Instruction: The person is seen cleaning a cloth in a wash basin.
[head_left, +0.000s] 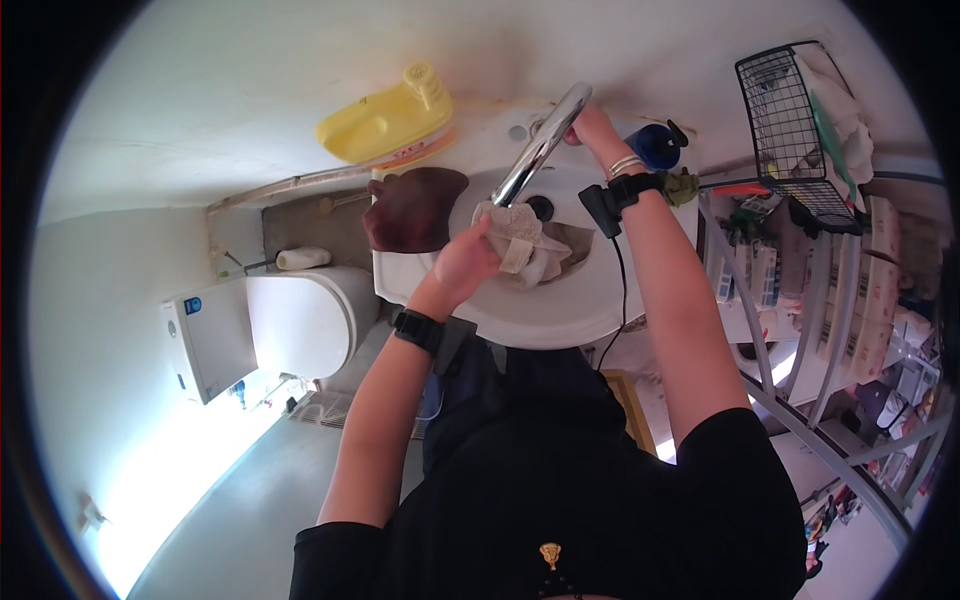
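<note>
My left hand (466, 262) grips a beige terry cloth (513, 229) by its left side, thumb on top. The cloth hangs under the spout of a chrome faucet (544, 142), its lower folds drooping into the white washbasin (517, 322). A pale tag shows on the cloth's front. Behind the faucet's upper end, my right hand (595, 133) reaches to the back rim of the basin; its fingers are partly hidden, and what they touch cannot be made out. The dark round drain fitting (539, 208) lies just right of the spout.
A dark red cloth (420, 210) covers the basin's left rim. Behind it stands a yellow jug (390, 124). A blue container (655, 146) is beside my right wrist. At right are a black wire basket (780, 112) and a metal rack (836, 322). A toilet (300, 322) stands left.
</note>
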